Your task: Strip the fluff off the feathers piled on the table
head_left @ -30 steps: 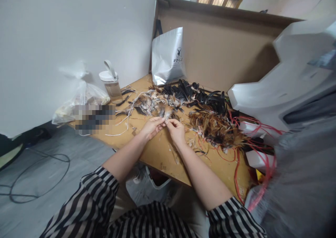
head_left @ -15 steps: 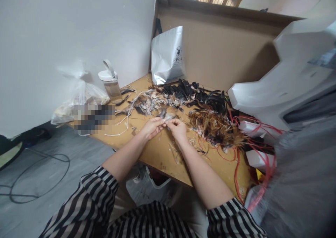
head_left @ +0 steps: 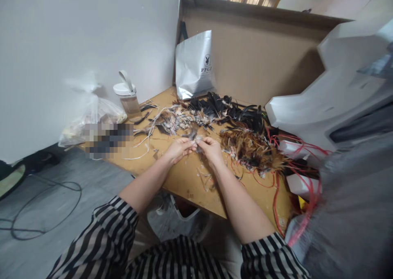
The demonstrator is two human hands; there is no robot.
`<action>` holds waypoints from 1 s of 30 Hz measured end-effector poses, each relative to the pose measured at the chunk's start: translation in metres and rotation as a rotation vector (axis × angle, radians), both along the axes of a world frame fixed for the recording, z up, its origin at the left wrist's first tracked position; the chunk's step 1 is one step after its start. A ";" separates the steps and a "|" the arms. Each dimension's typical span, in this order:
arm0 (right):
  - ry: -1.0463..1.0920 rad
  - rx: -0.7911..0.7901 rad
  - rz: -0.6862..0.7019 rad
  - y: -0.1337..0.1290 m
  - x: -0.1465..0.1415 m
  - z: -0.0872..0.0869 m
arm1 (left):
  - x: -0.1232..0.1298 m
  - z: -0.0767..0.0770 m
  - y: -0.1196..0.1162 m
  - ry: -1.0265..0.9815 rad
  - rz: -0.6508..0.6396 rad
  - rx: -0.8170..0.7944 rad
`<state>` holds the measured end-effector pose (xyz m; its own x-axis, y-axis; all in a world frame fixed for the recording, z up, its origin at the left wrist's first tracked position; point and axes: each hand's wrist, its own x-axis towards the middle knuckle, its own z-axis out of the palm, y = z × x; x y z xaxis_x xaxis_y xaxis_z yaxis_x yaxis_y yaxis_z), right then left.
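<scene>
Both hands meet over the middle of the wooden table [head_left: 184,180]. My left hand [head_left: 181,148] pinches the base of a small greyish-brown feather bunch [head_left: 194,131]. Against its fingertips, my right hand [head_left: 210,148] is closed on the same bunch. The feather tips point away from me. Beyond the hands lies a heap of pale brown feathers [head_left: 176,119], with black feathers [head_left: 215,105] behind it. Orange-brown feathers [head_left: 254,150] are piled to the right of my right hand. Loose feather scraps [head_left: 206,178] lie below the hands.
A silver bag [head_left: 195,66] stands against the cardboard panel [head_left: 260,53]. At the left are a lidded cup [head_left: 129,98] and a clear plastic bag [head_left: 98,117]. Red strings [head_left: 276,201] hang along the right side, near white foam [head_left: 294,111]. A bin [head_left: 184,213] sits below the table edge.
My right hand has turned slightly and its fingers sit closer against the left fingertips. The feather bunch looks more gathered and less fanned out. The view has shifted a little.
</scene>
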<state>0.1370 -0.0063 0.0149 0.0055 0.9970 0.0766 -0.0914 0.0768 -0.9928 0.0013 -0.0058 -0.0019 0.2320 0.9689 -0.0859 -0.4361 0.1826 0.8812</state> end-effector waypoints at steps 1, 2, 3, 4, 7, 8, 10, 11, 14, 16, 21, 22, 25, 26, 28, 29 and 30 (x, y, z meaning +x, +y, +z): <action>0.005 0.007 -0.001 0.000 0.000 -0.001 | 0.000 0.000 -0.001 0.006 -0.008 -0.001; 0.011 0.016 -0.001 0.001 0.000 -0.002 | 0.000 0.001 -0.001 0.011 -0.016 -0.003; 0.017 0.027 -0.002 0.001 0.000 -0.002 | 0.001 0.001 -0.001 0.016 -0.024 -0.003; 0.021 0.037 -0.003 0.001 0.000 -0.003 | 0.001 0.001 -0.002 0.020 -0.031 -0.004; 0.041 0.041 0.000 0.000 -0.002 -0.001 | 0.001 0.001 -0.002 0.024 -0.044 -0.006; 0.057 0.026 0.003 -0.001 -0.003 0.000 | 0.001 0.001 -0.002 0.015 -0.043 -0.005; 0.098 -0.014 0.017 -0.003 -0.003 0.003 | 0.000 0.001 -0.001 -0.039 -0.038 0.001; 0.115 -0.032 0.039 -0.004 -0.004 0.004 | -0.001 0.001 0.000 -0.084 -0.035 0.007; 0.131 -0.068 0.189 -0.007 -0.003 0.006 | -0.005 0.003 0.002 -0.232 -0.021 0.020; 0.135 -0.087 0.306 -0.008 -0.002 0.005 | -0.008 0.005 0.002 -0.295 -0.006 0.010; 0.130 -0.093 0.334 -0.007 -0.003 -0.001 | -0.010 0.011 0.001 -0.327 0.028 -0.029; 0.108 -0.079 0.301 -0.006 -0.003 -0.001 | -0.010 0.012 0.001 -0.324 0.034 -0.030; 0.007 -0.025 0.209 -0.006 -0.002 0.002 | -0.010 0.011 0.001 -0.302 0.043 -0.025; -0.032 -0.005 0.189 -0.006 -0.001 0.004 | -0.011 0.010 0.002 -0.289 0.050 -0.022; -0.113 0.054 0.164 -0.006 0.003 0.008 | -0.011 0.009 0.004 -0.251 0.083 -0.012; -0.155 0.093 0.153 -0.005 0.006 0.010 | -0.011 0.008 0.005 -0.229 0.107 -0.003; -0.199 0.134 0.142 -0.004 0.010 0.011 | -0.012 0.007 0.006 -0.202 0.133 0.009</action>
